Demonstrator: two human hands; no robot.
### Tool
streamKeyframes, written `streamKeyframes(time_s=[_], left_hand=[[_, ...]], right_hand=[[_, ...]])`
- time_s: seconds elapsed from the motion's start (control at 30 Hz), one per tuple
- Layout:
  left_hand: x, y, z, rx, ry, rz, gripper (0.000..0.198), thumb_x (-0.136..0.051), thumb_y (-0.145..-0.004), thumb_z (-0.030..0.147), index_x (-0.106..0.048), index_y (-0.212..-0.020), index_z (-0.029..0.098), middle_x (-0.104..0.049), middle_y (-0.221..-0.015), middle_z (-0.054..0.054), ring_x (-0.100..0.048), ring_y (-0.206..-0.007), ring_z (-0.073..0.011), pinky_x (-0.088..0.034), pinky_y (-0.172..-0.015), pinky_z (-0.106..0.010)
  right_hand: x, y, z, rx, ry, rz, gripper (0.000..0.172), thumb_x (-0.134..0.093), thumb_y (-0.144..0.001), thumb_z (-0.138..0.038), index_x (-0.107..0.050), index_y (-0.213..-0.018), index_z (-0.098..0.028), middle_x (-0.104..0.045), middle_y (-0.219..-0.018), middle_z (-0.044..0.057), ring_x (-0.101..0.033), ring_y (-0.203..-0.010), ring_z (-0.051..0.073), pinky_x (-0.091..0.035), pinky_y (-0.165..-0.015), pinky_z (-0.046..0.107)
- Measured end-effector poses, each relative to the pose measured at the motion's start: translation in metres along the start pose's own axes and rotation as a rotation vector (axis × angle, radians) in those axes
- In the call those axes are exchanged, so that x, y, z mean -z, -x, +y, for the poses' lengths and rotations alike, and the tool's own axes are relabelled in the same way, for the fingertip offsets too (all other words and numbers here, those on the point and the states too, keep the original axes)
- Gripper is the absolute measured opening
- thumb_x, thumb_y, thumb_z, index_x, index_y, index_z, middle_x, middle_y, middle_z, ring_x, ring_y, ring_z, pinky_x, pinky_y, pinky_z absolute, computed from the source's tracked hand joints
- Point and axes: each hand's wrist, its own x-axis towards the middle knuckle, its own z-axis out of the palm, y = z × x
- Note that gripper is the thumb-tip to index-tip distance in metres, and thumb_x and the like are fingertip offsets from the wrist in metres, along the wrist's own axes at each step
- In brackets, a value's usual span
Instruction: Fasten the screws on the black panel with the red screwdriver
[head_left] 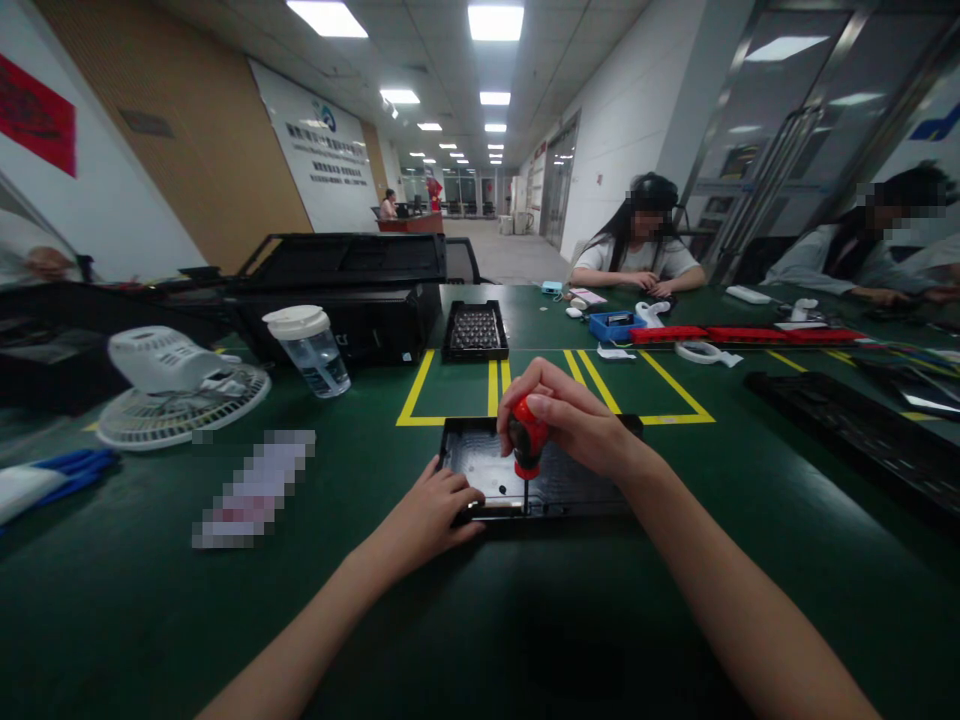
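Some risk at frame centre of skidding across the black tray (480, 455) by tilting the red screwdriver (528, 438) clamped in right fingers (546, 376), with left fingers (466, 496) bracing, grip unclear.

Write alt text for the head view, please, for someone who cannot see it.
A person's right hand holds a red and black screwdriver, its shaft pointing down into a shallow black tray, while the left hand rests on the tray's near left corner. A white fan and a lidded cup sit to the left on the green table.
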Motion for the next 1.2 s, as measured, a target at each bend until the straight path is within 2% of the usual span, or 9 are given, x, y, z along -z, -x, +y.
streamKeyframes(time_s=[1.2], left_hand=[[0.0039, 0.0014, 0.0028, 0.008, 0.012, -0.013, 0.026, -0.055, -0.079, 0.034, -0.058, -0.104, 0.025, -0.06, -0.095, -0.003, -0.053, -0.095, -0.0209, -0.022, -0.101, -0.055]], right_hand=[[-0.0055, -0.0005, 0.0058, -0.01, -0.022, -0.023, 0.011, -0.045, -0.088, -0.025, -0.045, -0.093, -0.016, -0.056, -0.079, 0.002, -0.057, -0.065, 0.01, -0.045, -0.059, 0.024]])
